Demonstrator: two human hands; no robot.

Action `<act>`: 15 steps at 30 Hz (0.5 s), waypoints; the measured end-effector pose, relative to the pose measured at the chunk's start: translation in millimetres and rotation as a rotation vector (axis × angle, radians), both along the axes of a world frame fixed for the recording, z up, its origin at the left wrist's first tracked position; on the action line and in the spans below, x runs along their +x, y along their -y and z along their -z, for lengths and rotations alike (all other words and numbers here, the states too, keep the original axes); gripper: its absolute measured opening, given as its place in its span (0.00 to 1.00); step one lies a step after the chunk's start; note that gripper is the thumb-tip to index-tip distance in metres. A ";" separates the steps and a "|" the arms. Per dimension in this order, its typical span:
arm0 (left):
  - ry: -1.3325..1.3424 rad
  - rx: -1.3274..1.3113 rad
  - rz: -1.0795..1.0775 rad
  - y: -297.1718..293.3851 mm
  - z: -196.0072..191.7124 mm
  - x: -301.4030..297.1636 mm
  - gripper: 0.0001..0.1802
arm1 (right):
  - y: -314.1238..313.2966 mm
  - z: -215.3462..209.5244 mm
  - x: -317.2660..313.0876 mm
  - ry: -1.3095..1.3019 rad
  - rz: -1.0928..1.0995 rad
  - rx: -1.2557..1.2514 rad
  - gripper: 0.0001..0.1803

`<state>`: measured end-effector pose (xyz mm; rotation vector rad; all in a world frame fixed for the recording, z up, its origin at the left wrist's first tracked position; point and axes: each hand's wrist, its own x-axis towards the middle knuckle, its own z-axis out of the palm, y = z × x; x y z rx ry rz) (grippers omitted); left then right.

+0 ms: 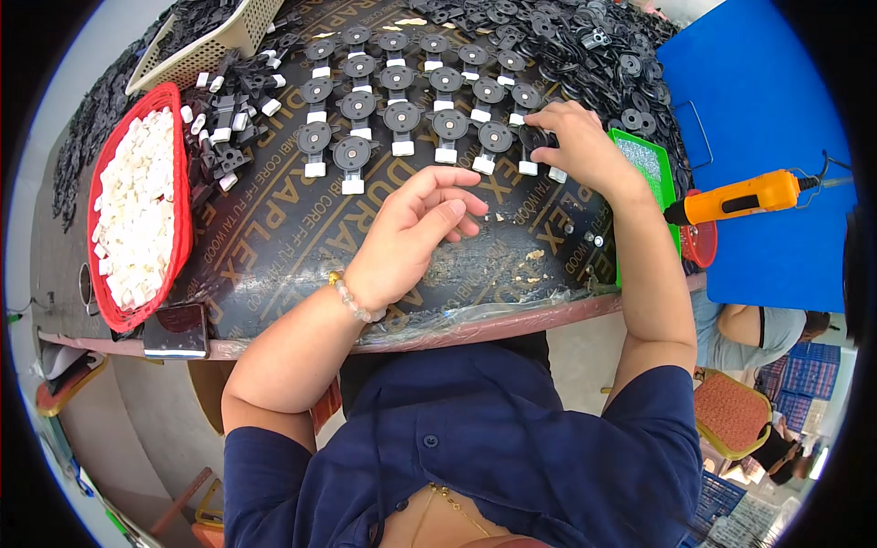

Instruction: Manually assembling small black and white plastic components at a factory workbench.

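Note:
My right hand (574, 140) rests at the right end of the rows of black round parts with white clips (402, 117), its fingers closed on one black round part (533, 139) in the front row. My left hand (416, 228) hovers palm-up over the dark board (274, 247) nearer to me, fingers loosely curled and holding nothing that I can see. A bead bracelet circles its wrist.
A red basket of white clips (137, 210) sits at the left, a loose pile of black-and-white pieces (224, 128) beside it. A heap of black parts (566, 41) lies at the back right. A green tray (644, 160), an orange power screwdriver (744, 194) and a phone (175, 329) lie near.

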<state>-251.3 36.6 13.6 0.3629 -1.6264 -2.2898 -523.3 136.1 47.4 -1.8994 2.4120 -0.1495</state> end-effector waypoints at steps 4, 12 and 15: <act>-0.003 -0.001 0.001 0.5 0.5 -0.4 0.18 | 2.6 -0.5 -2.7 0.002 -0.005 0.021 0.28; -0.008 -0.002 0.011 0.0 1.6 -0.9 0.18 | -0.6 0.9 2.2 -0.065 -0.003 -0.016 0.27; -0.005 -0.001 0.010 0.3 1.7 -1.2 0.18 | -0.3 -0.2 3.4 -0.071 0.018 -0.020 0.27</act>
